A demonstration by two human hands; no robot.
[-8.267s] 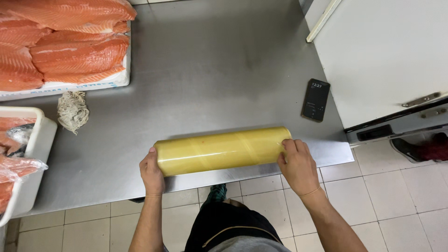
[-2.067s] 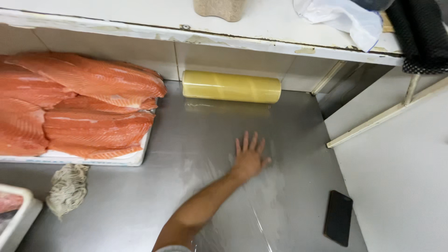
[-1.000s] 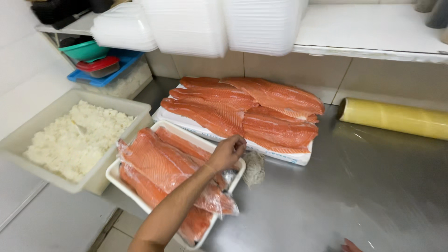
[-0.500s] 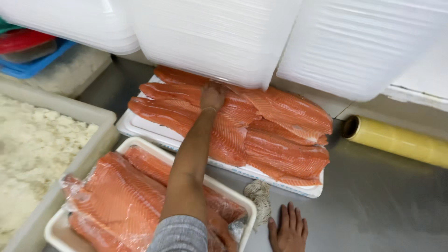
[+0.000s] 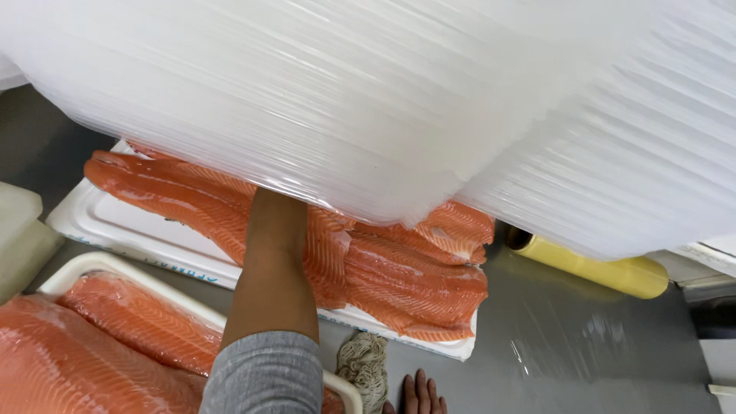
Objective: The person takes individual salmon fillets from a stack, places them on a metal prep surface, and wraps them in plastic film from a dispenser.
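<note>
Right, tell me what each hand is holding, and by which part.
Cannot be told for the left hand: the stack of white trays hides it above the salmon fillets. The right hand holds nothing, resting flat on the steel table.

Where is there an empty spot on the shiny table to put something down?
The biggest bare patch of grey steel table lies right of the white tray of orange salmon fillets, below the yellow roll of cling film. A narrow strip runs between that tray and the nearer white tub of wrapped salmon. The left side is crowded; stacked white foam trays overhang.
</note>
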